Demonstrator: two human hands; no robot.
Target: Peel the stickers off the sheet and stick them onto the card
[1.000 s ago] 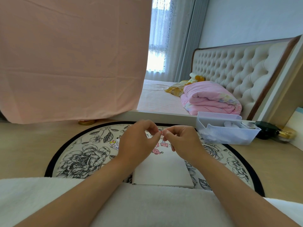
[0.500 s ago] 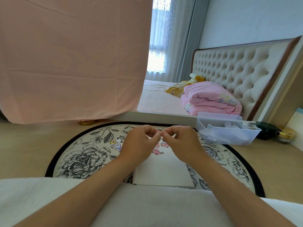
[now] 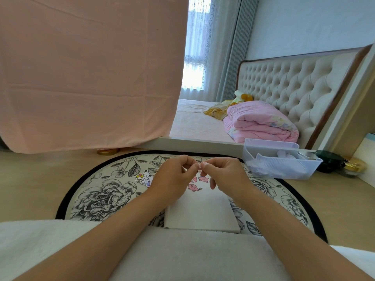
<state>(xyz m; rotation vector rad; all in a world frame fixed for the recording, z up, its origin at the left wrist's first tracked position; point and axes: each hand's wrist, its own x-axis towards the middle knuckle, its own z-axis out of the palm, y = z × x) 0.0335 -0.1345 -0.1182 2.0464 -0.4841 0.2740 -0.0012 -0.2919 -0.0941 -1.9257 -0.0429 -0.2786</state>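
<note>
Up front in the head view, both hands meet above the far end of the card (image 3: 200, 209). The left hand (image 3: 174, 177) and right hand (image 3: 225, 175) have their fingers curled, and thumb and forefinger tips press together where the two hands touch. Between those tips sits a small pale scrap (image 3: 199, 166), pinched from both sides; it is too small to tell whether it is a sticker or its backing.

The white card lies flat on the round floral rug (image 3: 97, 191), its near edge against the white towel (image 3: 40, 246) over the person's lap. Several pink stickers (image 3: 193, 187) sit on the card's far end, just below the hands. A cluster of cartoon stickers (image 3: 144, 178) lies on the rug just left of the left hand.

To the right, a clear plastic basket (image 3: 280, 165) stands at the rug's edge. Behind it, a folded pink quilt (image 3: 261, 124) rests on the bed before a tufted headboard (image 3: 294, 82). A pink cloth (image 3: 87, 74) hangs on the left, with a gold lid (image 3: 107, 151) on the floor beneath it.
</note>
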